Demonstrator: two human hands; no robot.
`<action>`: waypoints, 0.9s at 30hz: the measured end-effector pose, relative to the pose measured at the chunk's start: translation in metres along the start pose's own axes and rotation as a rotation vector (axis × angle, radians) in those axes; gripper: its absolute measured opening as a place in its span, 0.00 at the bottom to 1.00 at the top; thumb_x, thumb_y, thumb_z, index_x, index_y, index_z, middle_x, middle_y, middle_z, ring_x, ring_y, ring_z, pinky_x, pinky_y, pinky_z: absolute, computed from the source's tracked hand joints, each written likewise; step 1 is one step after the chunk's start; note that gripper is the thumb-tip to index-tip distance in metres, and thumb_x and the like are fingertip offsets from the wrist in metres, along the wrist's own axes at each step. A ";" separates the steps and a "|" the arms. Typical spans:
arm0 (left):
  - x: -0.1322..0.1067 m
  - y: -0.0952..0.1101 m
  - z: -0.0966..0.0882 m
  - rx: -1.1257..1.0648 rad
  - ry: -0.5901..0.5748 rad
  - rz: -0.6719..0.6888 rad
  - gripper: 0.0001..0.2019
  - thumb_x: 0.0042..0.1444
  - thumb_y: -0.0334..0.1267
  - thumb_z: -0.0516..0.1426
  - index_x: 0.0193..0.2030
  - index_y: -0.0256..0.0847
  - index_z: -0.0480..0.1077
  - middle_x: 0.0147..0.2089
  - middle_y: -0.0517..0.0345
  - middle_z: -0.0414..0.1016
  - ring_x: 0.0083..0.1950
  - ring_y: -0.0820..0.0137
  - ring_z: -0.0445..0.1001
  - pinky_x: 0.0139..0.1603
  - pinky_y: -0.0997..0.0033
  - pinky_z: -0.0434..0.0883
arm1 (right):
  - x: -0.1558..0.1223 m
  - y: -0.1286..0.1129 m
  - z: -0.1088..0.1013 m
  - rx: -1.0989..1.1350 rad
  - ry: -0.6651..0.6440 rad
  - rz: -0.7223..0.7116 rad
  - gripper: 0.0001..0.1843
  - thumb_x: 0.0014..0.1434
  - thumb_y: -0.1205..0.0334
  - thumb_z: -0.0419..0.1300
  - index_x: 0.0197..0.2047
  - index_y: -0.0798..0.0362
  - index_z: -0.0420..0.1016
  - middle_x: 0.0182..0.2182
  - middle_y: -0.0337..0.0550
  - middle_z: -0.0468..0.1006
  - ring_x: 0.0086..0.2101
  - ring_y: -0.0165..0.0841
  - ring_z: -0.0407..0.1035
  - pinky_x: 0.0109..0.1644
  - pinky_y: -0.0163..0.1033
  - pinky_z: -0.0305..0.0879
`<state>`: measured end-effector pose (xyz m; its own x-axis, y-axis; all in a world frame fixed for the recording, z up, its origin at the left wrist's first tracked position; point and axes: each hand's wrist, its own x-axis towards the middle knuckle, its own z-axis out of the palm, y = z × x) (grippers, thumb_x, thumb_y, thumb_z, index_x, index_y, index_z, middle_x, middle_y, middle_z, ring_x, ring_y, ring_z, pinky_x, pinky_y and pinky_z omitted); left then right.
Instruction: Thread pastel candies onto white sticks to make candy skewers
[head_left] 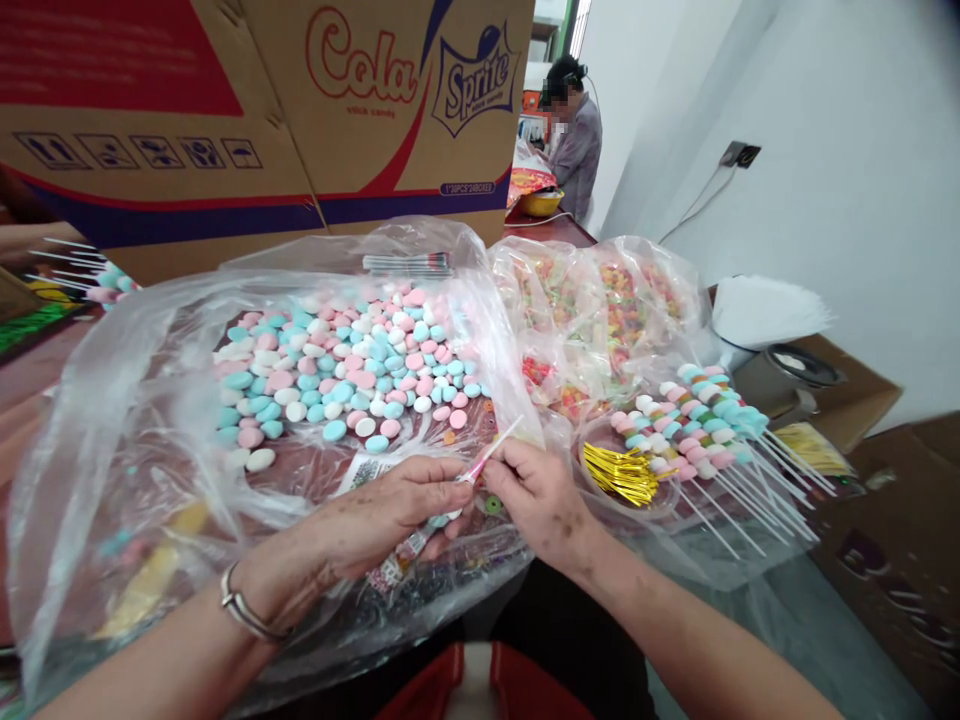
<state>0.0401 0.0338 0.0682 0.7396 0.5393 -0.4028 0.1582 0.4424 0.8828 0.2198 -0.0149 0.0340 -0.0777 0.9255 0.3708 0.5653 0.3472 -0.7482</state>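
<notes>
A candy skewer in a printed clear wrapper [397, 562] slants between my hands, its white stick [504, 440] pointing up and away. My left hand [409, 495] is closed round the wrapped candy part, hiding much of it. Fingers of my right hand [544, 495] pinch the gathered wrapper neck by the stick; whether a tie is between them I cannot tell. Beyond my hands, pink, blue and white candies [352, 370] lie loose on clear plastic sheeting [142, 400]. Gold twist ties [619, 472] are bundled just right of my right hand.
Several unwrapped candy skewers [701, 430] are piled at the right, sticks toward me. Bags of colourful gummies [615, 300] lie behind them. A big cardboard box [285, 150] walls off the back. Flat printed wrappers [409, 264] rest before it. A co-worker [577, 145] stands far back.
</notes>
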 end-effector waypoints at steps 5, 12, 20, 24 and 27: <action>0.001 -0.006 -0.003 0.015 0.056 -0.061 0.13 0.53 0.44 0.61 0.24 0.37 0.70 0.21 0.61 0.66 0.20 0.75 0.61 0.20 0.76 0.55 | -0.008 -0.004 -0.008 -0.580 0.064 -0.582 0.17 0.69 0.65 0.48 0.56 0.59 0.70 0.52 0.52 0.74 0.51 0.42 0.64 0.58 0.50 0.58; -0.001 -0.013 -0.012 0.494 -0.013 0.002 0.12 0.59 0.46 0.56 0.30 0.42 0.73 0.26 0.60 0.72 0.25 0.70 0.69 0.23 0.76 0.65 | -0.007 -0.001 -0.011 -0.668 -0.170 -0.715 0.13 0.66 0.70 0.49 0.40 0.61 0.74 0.33 0.45 0.75 0.37 0.38 0.62 0.53 0.50 0.59; 0.007 -0.023 -0.009 1.309 0.287 1.016 0.08 0.59 0.28 0.54 0.42 0.42 0.73 0.36 0.55 0.78 0.33 0.69 0.75 0.35 0.76 0.70 | -0.001 -0.004 -0.045 -0.588 -0.223 -0.371 0.13 0.66 0.67 0.50 0.31 0.55 0.71 0.30 0.43 0.74 0.33 0.36 0.62 0.42 0.44 0.57; -0.002 -0.011 -0.015 1.090 0.463 0.662 0.06 0.61 0.40 0.56 0.37 0.44 0.73 0.28 0.63 0.75 0.27 0.73 0.71 0.29 0.80 0.67 | -0.002 0.023 -0.097 -0.794 -0.132 -0.113 0.13 0.66 0.70 0.49 0.38 0.57 0.75 0.34 0.49 0.76 0.38 0.37 0.65 0.45 0.42 0.58; -0.006 -0.004 -0.015 0.820 0.497 0.417 0.12 0.58 0.49 0.57 0.34 0.43 0.74 0.26 0.63 0.73 0.27 0.72 0.69 0.25 0.80 0.65 | -0.009 0.046 -0.131 -1.006 -0.317 0.040 0.11 0.64 0.71 0.52 0.42 0.57 0.76 0.34 0.49 0.77 0.38 0.39 0.66 0.45 0.42 0.59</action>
<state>0.0256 0.0396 0.0632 0.5142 0.8538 0.0818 0.4850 -0.3681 0.7933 0.3536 -0.0270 0.0681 -0.1729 0.9812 0.0862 0.9815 0.1644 0.0978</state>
